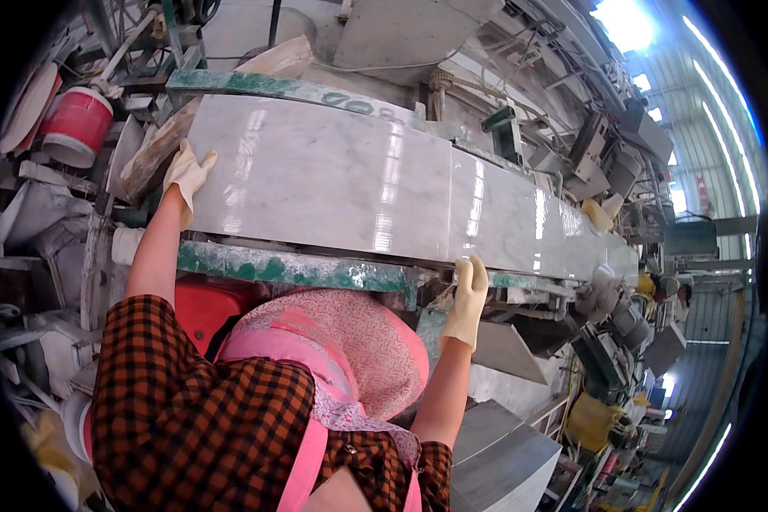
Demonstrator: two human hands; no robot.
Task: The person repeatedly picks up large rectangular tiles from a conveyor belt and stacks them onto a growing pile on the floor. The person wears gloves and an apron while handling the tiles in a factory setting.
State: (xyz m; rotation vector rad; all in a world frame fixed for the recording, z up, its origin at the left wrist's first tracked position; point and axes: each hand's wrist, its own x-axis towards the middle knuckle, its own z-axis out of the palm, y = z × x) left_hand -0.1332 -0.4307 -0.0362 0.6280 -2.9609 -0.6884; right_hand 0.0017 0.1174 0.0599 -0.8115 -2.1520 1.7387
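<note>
Looking down, I saw a long polished white marble slab (pixel 333 179) lying across a green-stained machine bed (pixel 290 269), with a second glossy slab (pixel 520 222) butted against its right end. A red bucket (pixel 75 126) stood off at the upper left, well apart from the slab, and grey cut stone pieces (pixel 503 444) were stacked low at the right, beneath my arm. Machinery (pixel 606 154) crowded the far side of the line. My gloved left hand (pixel 188 171) lay flat and open against the slab's left end. My gloved right hand (pixel 468 294) had its fingers curled over the near edge where the two slabs met.
</note>
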